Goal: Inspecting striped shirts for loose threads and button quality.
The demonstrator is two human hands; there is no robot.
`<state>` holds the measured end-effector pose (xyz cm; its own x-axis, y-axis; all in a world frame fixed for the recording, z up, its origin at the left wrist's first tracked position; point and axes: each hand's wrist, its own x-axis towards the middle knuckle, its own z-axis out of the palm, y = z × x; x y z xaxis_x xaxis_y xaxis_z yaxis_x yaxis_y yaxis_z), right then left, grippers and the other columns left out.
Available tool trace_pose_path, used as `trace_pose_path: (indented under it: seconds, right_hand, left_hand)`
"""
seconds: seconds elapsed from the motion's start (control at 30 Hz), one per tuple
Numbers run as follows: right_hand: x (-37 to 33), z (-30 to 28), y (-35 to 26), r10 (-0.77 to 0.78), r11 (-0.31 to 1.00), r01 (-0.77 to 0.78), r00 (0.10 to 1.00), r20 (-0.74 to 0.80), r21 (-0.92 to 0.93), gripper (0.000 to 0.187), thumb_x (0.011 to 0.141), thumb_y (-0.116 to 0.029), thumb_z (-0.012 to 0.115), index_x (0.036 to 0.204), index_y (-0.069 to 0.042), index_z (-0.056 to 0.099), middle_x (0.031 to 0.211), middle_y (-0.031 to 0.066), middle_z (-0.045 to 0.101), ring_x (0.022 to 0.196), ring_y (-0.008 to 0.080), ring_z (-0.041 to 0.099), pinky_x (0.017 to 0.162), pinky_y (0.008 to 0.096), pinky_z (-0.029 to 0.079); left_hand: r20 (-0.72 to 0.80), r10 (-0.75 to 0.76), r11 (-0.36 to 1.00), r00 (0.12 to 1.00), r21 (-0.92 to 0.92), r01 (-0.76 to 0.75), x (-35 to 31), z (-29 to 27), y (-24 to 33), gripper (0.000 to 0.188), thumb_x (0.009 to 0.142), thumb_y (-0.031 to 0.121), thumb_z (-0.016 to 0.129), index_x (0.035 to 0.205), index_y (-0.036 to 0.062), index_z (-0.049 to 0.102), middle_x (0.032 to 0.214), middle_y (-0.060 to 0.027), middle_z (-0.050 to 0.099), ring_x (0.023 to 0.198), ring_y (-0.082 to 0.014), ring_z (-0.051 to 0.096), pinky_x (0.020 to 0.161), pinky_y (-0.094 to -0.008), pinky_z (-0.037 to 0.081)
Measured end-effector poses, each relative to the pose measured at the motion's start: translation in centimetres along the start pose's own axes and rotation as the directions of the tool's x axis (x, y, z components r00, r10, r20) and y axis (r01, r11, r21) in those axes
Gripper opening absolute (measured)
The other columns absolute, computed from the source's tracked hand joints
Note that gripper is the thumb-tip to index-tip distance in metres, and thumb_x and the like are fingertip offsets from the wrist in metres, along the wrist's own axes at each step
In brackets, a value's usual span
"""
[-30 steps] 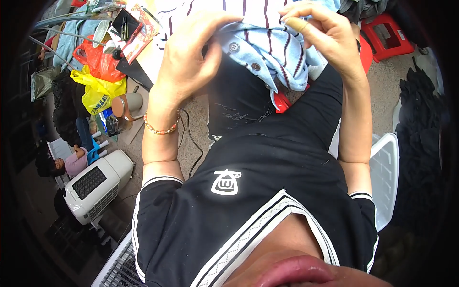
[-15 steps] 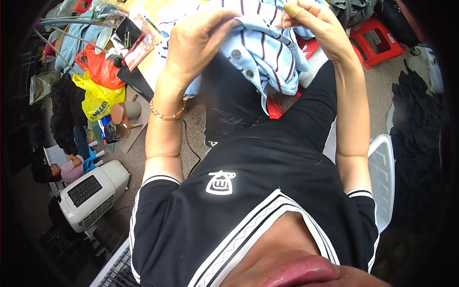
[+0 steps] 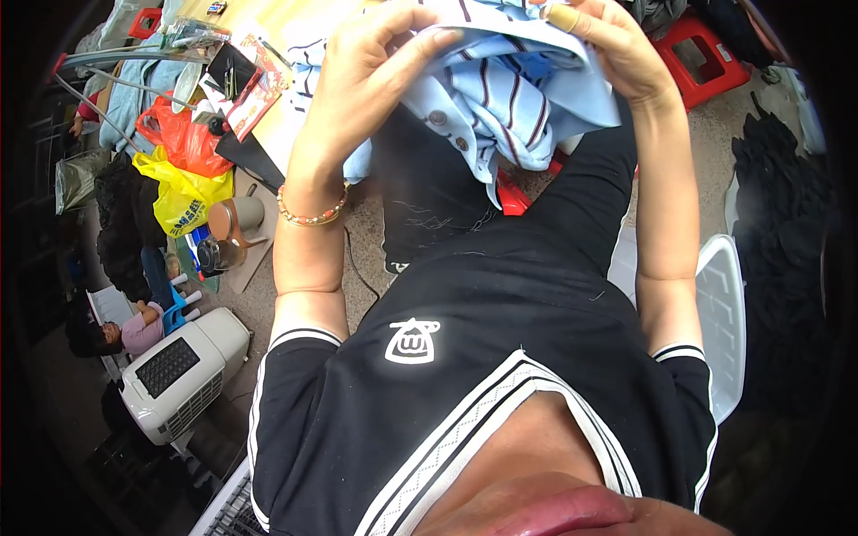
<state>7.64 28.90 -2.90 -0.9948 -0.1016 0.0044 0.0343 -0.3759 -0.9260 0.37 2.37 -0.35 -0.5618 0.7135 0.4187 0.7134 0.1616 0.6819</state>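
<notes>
A light blue shirt (image 3: pixel 509 107) with dark stripes and dark round buttons hangs over my lap at the table edge. My left hand (image 3: pixel 380 76) pinches its upper edge between thumb and fingers. On the other side my right hand (image 3: pixel 621 54) grips the same edge, its thumb wrapped in a yellowish cover (image 3: pixel 561 16). The edge, which looks like the collar, is stretched between both hands. A pointed flap of plain blue cloth hangs below my right hand. Part of the fingers lies behind the cloth.
On the left are a wooden table (image 3: pixel 259 18), a red plastic bag (image 3: pixel 183 134), a yellow bag (image 3: pixel 183 192) and a white slatted box (image 3: pixel 183 375). A person (image 3: pixel 138 330) is beyond. Right: a red stool (image 3: pixel 702 62), a white plastic basket (image 3: pixel 722 330) and dark cloth (image 3: pixel 778 214).
My right hand has come onto the shirt's edge and moved slightly right. The cloth is now spread wider between my hands, with a plain blue flap folded down on the right.
</notes>
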Motion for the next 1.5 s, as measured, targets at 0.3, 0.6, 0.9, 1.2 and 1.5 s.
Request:
trace_pose_path:
  seconds: [0.3, 0.6, 0.9, 1.2, 1.5]
  right_hand:
    - [-1.8, 6.2, 3.6, -0.822, 0.081, 0.496, 0.524, 0.223, -0.865, 0.038, 0.07, -0.028, 0.086, 0.1, -0.011, 0.071, 0.082, 0.0063, 0.066, 0.077, 0.0254, 0.065, 0.069, 0.0317, 0.051]
    - [-3.7, 9.3, 8.5, -0.674, -0.015, 0.398, 0.673, 0.303, -0.917, 0.038, 0.075, -0.009, 0.073, 0.112, -0.016, 0.071, 0.095, 0.0059, 0.065, 0.079, 0.0236, 0.065, 0.067, 0.0334, 0.053]
    - [-3.9, 9.4, 5.6, -0.708, 0.379, 0.534, 0.693, 0.135, -0.756, 0.019, 0.08, 0.003, 0.073, 0.098, -0.001, 0.072, 0.088, 0.0117, 0.071, 0.078, 0.0235, 0.069, 0.069, 0.0302, 0.054]
    - [-4.8, 9.2, 5.9, -0.36, 0.829, 0.25, 0.923, -0.136, -0.5, 0.023, 0.092, 0.003, 0.066, 0.114, 0.006, 0.065, 0.106, 0.01, 0.071, 0.094, 0.0117, 0.068, 0.082, 0.0221, 0.054]
    - [-5.1, 8.4, 6.1, -0.164, 0.986, 0.163, 0.977, -0.134, -0.022, 0.03, 0.094, -0.007, 0.065, 0.123, -0.002, 0.062, 0.107, 0.006, 0.069, 0.099, 0.0098, 0.064, 0.082, 0.0225, 0.051]
  left_hand:
    - [0.047, -0.312, 0.829, 0.949, -0.475, 0.296, -1.2, 1.2, -0.7, 0.021, 0.1, 0.018, 0.061, 0.107, -0.0004, 0.068, 0.093, 0.0024, 0.066, 0.084, -0.0025, 0.058, 0.075, -0.0175, 0.045]
    - [0.003, -0.377, 0.782, 0.926, -0.535, 0.32, -1.6, 1.4, -0.6, 0.018, 0.096, 0.015, 0.066, 0.106, -0.0001, 0.068, 0.095, 0.0002, 0.068, 0.085, -0.0037, 0.061, 0.074, -0.0176, 0.047]
    - [0.04, -0.363, 0.823, 0.931, -0.455, 0.34, -1.9, 1.2, 0.0, 0.018, 0.096, 0.015, 0.066, 0.105, 0.0001, 0.068, 0.092, 0.0009, 0.068, 0.083, -0.0034, 0.061, 0.073, -0.0179, 0.047]
    - [-0.007, -0.384, 0.838, 0.923, -0.423, 0.345, -1.3, 1.7, 2.2, 0.014, 0.097, 0.012, 0.063, 0.102, -0.0006, 0.066, 0.086, -0.002, 0.065, 0.081, -0.0064, 0.055, 0.073, -0.0238, 0.046]
    - [-0.08, -0.351, 0.921, 0.933, -0.21, 0.329, -1.2, 1.7, 1.9, 0.016, 0.095, 0.013, 0.063, 0.099, -0.0026, 0.065, 0.078, -0.0014, 0.062, 0.074, -0.0058, 0.052, 0.065, -0.0255, 0.044]
